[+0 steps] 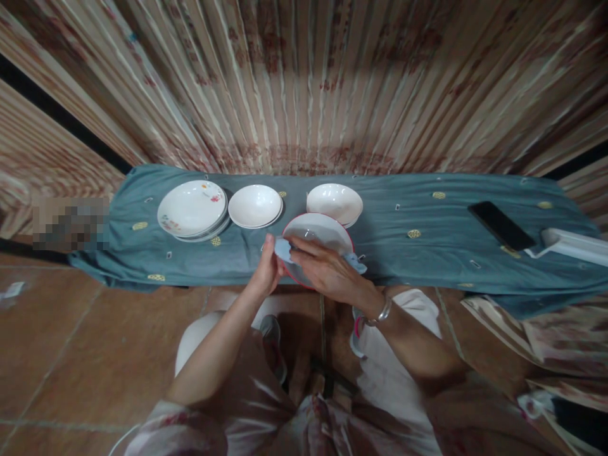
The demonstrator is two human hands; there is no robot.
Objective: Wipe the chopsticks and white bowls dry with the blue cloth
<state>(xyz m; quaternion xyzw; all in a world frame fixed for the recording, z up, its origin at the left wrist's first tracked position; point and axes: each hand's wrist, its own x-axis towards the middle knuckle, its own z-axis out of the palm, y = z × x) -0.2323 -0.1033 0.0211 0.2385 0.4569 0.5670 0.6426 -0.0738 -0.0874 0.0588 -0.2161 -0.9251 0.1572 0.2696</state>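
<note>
A white bowl with a red rim (319, 223) is tilted at the table's front edge. My left hand (268, 269) grips its left rim, thumb up and fingers partly hidden behind the bowl. Across the bowl's inside reaches my right hand (325, 266), pressing a light blue cloth (284, 249) against the left side of the rim. Part of that cloth also sticks out past the hand on the right. Just behind the bowl stand stacked white bowls (335, 201). Farther left are more stacked white bowls (255, 206) and a stack of white plates with flower prints (192, 208).
A blue-green cloth with yellow pineapple prints covers the narrow table (413, 259). On its right lie a black phone (501, 225) and a white object (577, 245) at the edge. A pleated curtain (304, 95) hangs behind; my legs are below the front edge.
</note>
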